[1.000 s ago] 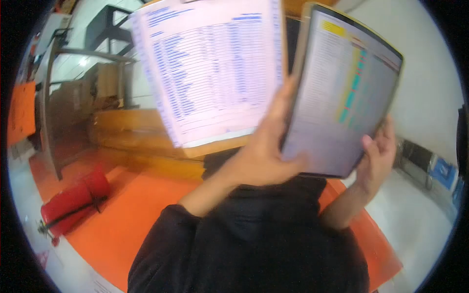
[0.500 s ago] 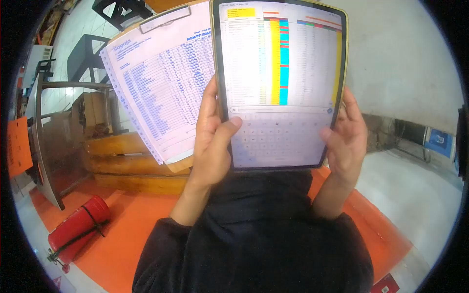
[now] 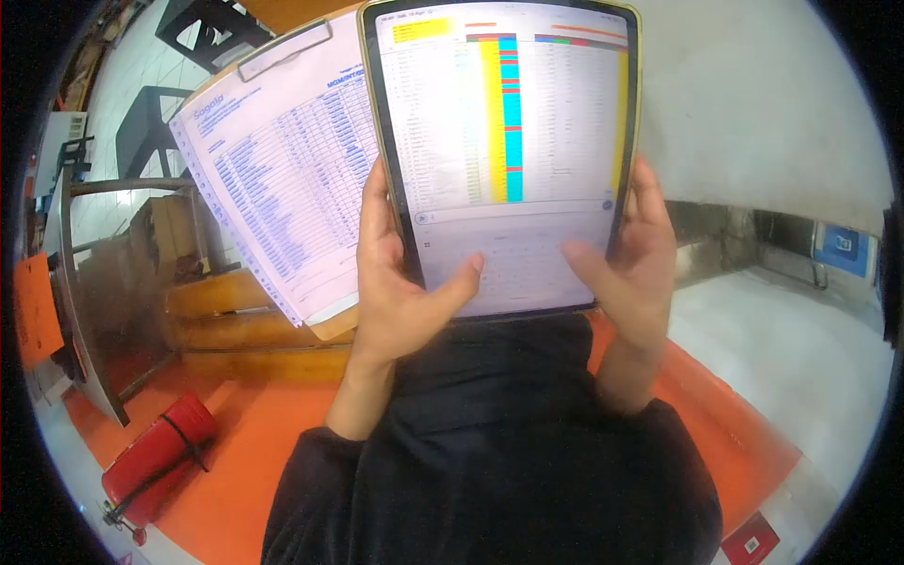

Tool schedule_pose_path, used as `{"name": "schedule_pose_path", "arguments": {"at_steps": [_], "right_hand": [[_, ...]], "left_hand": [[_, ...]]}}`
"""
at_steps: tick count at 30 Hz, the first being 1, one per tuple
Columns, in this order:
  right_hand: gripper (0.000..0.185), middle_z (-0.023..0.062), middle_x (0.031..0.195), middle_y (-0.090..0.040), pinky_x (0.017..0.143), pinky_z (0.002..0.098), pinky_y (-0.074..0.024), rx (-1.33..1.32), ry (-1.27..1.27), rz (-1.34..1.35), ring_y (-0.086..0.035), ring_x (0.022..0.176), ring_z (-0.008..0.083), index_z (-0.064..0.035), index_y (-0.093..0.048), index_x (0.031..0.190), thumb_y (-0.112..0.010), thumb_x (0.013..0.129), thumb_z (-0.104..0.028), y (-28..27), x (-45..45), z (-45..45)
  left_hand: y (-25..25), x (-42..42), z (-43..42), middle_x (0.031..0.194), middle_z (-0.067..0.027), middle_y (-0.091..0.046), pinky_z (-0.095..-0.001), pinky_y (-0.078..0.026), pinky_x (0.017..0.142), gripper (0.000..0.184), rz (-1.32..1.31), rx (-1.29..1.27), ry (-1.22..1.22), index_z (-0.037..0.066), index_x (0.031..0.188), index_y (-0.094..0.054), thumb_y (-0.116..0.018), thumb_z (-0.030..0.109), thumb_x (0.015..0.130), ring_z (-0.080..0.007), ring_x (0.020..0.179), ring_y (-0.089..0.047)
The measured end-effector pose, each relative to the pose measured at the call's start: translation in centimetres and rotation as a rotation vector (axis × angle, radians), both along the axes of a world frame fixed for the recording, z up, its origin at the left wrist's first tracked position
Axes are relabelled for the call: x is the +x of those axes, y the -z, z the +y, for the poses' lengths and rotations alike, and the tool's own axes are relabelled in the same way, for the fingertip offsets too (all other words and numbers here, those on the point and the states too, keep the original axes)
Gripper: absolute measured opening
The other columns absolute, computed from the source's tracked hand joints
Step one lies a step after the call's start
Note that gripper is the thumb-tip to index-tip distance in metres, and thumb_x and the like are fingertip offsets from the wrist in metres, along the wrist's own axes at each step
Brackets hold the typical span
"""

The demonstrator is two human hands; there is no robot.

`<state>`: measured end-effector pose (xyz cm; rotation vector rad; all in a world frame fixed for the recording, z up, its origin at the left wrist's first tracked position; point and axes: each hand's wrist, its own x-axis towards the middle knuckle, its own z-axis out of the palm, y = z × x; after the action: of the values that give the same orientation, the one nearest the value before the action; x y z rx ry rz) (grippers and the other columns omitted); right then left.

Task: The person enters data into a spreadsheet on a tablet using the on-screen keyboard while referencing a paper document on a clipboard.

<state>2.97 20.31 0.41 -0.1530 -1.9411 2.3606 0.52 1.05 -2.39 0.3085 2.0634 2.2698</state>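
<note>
A tablet (image 3: 443,122) stands upright in front of me, showing a spreadsheet with yellow, cyan and red columns above an on-screen keyboard. My left hand (image 3: 405,282) grips its left edge, the thumb lying over the left part of the keyboard. On the right edge my right hand (image 3: 631,254) holds it too, its thumb reaching inward over the keys; that thumb is slightly blurred. The fingers behind the tablet are hidden. Partly covered by the tablet, a clipboard with a printed table sheet (image 3: 282,160) sits at the left, under a metal clip (image 3: 285,52).
A red fire extinguisher (image 3: 160,461) lies on the orange floor (image 3: 245,471) at lower left. Wooden slats (image 3: 254,330) are beneath the clipboard. Further left are a cardboard box (image 3: 174,231) and an orange sign (image 3: 36,306). A pale wall (image 3: 753,113) rises at right.
The tablet has shifted left in view along with both hands. Both thumbs have moved further inward over the keyboard, whose layout now looks different. The clipboard also appears slightly further left.
</note>
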Motion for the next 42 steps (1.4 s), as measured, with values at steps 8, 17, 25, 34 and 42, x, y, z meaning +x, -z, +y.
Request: {"name": "schedule_pose_path", "arguments": {"at_steps": [8,17,25,34,42], "right_hand": [[0.077,0.0166,0.127,-0.051,0.099,0.0318,-0.0406,0.043,0.080,0.032,-0.051,0.117,0.0201,0.0079,-0.022,0.139,-0.066,0.076,0.009,0.0,-0.1,-0.6],[0.080,0.0178,0.129,-0.049,0.098,0.0324,-0.0411,0.066,0.078,0.029,-0.050,0.119,0.0214,0.0076,-0.022,0.140,-0.068,0.074,0.008,1.2,-0.1,-0.3],[0.088,0.0183,0.139,-0.039,0.105,0.0334,-0.0334,0.046,-0.042,0.031,-0.040,0.128,0.0210,0.0075,-0.013,0.144,-0.063,0.071,0.010,1.3,0.1,1.0],[0.096,0.0164,0.132,-0.045,0.101,0.0343,-0.0387,0.184,0.003,0.080,-0.046,0.121,0.0223,0.0056,-0.016,0.142,-0.076,0.068,0.002,1.2,-0.5,-0.3],[0.066,0.0157,0.116,-0.059,0.087,0.0267,-0.0473,0.055,0.108,0.037,-0.058,0.104,0.0158,0.0092,-0.031,0.134,-0.068,0.081,-0.002,0.4,-0.3,0.6]], "left_hand": [[0.2,0.5,-0.1,0.136,-0.0169,-0.037,-0.0358,-0.032,0.106,0.094,0.038,0.019,0.010,-0.005,0.144,-0.014,-0.068,0.000,0.067,-0.0253,0.127,-0.039],[0.1,0.7,-0.4,0.140,-0.0197,-0.033,-0.0367,-0.029,0.108,0.095,0.008,0.018,0.021,-0.006,0.146,-0.010,-0.058,-0.005,0.064,-0.0269,0.131,-0.035],[-0.5,0.4,-0.1,0.146,-0.0172,-0.032,-0.0342,-0.019,0.113,0.096,-0.083,0.088,-0.022,-0.005,0.145,-0.017,-0.052,-0.004,0.055,-0.0266,0.136,-0.030],[-0.9,0.6,0.3,0.147,-0.0173,-0.030,-0.0347,-0.019,0.113,0.096,-0.116,0.071,-0.065,-0.006,0.145,-0.017,-0.053,-0.004,0.056,-0.0264,0.136,-0.029],[-0.2,0.3,-0.5,0.147,-0.0171,-0.031,-0.0351,-0.018,0.113,0.097,-0.023,0.030,-0.024,-0.007,0.144,-0.020,-0.065,0.009,0.060,-0.0266,0.137,-0.028]]}}
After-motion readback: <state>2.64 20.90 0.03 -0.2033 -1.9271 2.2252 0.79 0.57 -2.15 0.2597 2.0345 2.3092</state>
